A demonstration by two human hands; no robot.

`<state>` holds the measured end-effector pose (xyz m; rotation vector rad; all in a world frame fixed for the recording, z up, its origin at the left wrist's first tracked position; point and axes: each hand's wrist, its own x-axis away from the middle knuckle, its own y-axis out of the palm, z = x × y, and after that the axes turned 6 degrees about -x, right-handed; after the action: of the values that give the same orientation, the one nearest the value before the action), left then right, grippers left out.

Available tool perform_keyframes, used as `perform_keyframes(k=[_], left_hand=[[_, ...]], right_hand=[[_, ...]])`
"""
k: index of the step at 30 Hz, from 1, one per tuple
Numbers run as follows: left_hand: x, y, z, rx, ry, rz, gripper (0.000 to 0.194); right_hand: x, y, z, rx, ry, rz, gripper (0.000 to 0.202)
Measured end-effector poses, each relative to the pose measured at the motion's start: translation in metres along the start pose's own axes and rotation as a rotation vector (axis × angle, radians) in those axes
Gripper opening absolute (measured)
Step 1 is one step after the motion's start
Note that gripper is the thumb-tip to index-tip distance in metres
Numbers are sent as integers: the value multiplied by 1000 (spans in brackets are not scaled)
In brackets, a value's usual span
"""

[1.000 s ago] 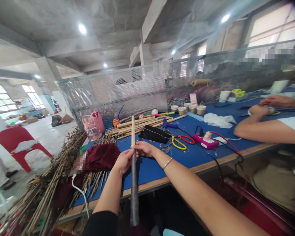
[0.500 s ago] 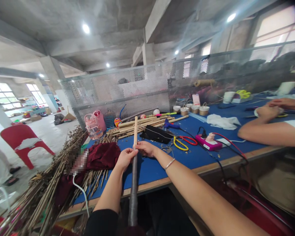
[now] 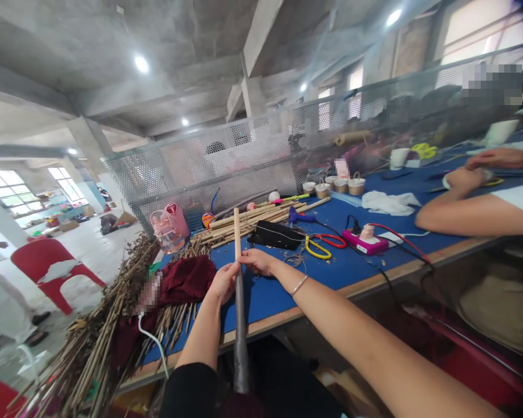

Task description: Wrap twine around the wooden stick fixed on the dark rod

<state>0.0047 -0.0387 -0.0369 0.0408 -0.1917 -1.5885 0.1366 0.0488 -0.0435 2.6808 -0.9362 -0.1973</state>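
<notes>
Both hands pinch a long stick [image 3: 237, 232] near the place where its pale bare wood gives way to a dark grey wrapping [image 3: 241, 325]. My left hand [image 3: 225, 283] grips it from the left, my right hand [image 3: 256, 262] from the right, fingertips almost meeting. The pale end points away over the blue table [image 3: 261, 305], and the wrapped end comes down towards my lap. Beyond my hands lie several pale sticks [image 3: 261, 217], a black cloth-like piece [image 3: 275, 234], yellow-handled scissors [image 3: 317, 248] and a blue glue gun [image 3: 300, 216].
Left are a dark red cloth [image 3: 187, 278], a bundle of dry stems [image 3: 108, 325] and a pink bottle [image 3: 174, 223]. A magenta power strip [image 3: 364, 241] with cables sits right. Another person's forearm [image 3: 466, 216] rests farther right. A perforated metal screen [image 3: 192, 168] stands behind.
The camera view has tilted and shifted slightly, so the surroundings sit a little differently. Both hands stay at nearly the same place on the stick.
</notes>
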Motion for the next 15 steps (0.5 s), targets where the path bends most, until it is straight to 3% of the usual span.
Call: perform_keyframes(k=[9, 15], left_hand=[[2, -7, 2, 27, -39, -32, 34], [2, -4, -1, -42, 15, 46, 35]], right_hand=[[2, 4, -2, 34, 26, -30, 39], [2, 2, 0, 33, 13, 5, 36]])
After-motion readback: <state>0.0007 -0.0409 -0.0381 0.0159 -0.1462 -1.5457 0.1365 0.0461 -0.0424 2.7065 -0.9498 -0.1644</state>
